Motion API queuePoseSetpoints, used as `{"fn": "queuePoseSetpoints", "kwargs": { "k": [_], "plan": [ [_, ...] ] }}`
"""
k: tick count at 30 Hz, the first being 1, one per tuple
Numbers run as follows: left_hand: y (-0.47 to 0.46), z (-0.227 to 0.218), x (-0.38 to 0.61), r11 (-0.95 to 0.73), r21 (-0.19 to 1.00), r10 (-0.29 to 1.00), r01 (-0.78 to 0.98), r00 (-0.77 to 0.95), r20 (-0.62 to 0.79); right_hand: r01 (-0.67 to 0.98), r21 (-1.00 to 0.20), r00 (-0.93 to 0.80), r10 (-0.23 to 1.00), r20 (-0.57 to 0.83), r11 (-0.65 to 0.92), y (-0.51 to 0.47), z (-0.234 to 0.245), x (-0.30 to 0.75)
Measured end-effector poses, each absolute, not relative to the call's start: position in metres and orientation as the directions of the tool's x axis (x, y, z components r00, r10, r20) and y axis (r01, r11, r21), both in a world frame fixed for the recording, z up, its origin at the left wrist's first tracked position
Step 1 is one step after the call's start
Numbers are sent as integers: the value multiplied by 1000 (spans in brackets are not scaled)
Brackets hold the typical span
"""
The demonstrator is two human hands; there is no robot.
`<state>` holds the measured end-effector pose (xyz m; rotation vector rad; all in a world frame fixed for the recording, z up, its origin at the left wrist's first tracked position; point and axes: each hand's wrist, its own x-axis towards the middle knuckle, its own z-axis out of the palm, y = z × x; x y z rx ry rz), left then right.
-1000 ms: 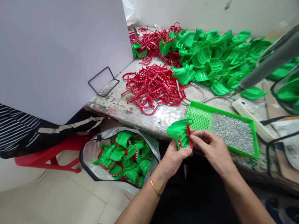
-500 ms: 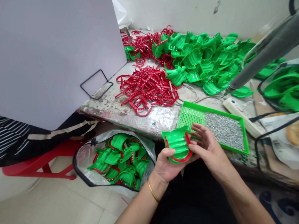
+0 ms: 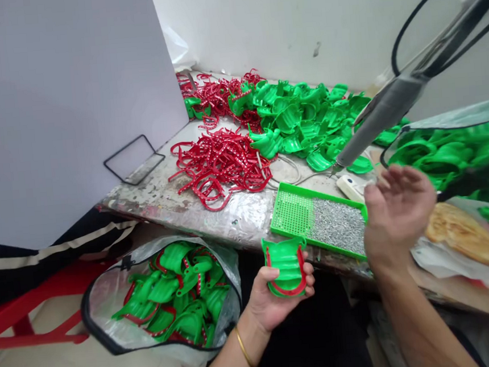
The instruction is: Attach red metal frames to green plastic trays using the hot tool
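A foil-lined bag (image 3: 107, 281) sits below the worn bench (image 3: 143, 201), left of the left hand (image 3: 276, 306), which grips a green dental impression tray (image 3: 287, 268); the right hand (image 3: 396, 210), now open, has lifted off it, right of a green tray of metal studs (image 3: 314, 196).

Two hands (image 3: 276, 303) (image 3: 394, 210), one impression tray (image 3: 286, 266)

My left hand (image 3: 272, 301) sits low, palm up, thumb laid across and fingers curled in a firm hold; my right hand (image 3: 396, 210) is raised higher, empty, fingers spread apart and slightly curved.
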<state>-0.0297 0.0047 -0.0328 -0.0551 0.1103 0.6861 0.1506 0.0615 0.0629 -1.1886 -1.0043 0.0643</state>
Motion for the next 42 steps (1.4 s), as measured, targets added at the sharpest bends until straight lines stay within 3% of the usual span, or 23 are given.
{"fn": "queuePoseSetpoints", "kwargs": {
  "k": [2,5,6,9,13,15,17,24,30,42],
  "plan": [
    [4,-34,-22,792,-5,605,-610,787,-119,481,-786,582,529,618,389,96,73,173],
    [7,-38,-14,800,-4,596,-600,794,-119,414,-848,429,751,502,331,143,83,196],
    [7,-39,-13,801,-8,594,-599,795,-123,385,-855,409,767,495,346,154,85,201],
    [9,-42,-14,803,-22,587,-595,798,-141,282,-887,334,829,449,366,169,96,203],
    [9,-42,-16,805,-47,578,-592,799,-163,58,-962,115,956,270,265,152,109,180],
    [10,-41,-17,807,-52,573,-588,801,-170,-27,-960,75,958,276,278,141,110,161],
    [10,-40,-18,811,-51,566,-583,804,-182,-49,-936,154,929,338,348,133,105,141],
    [15,-40,-29,814,-49,560,-579,805,-197,41,-944,373,871,318,327,122,56,93],
    [17,-42,-32,821,-61,549,-567,815,-185,46,-957,389,878,280,285,124,26,85],
    [21,-38,-35,830,-114,518,-547,830,-207,73,-963,431,863,265,259,132,15,82]
  ]
}}
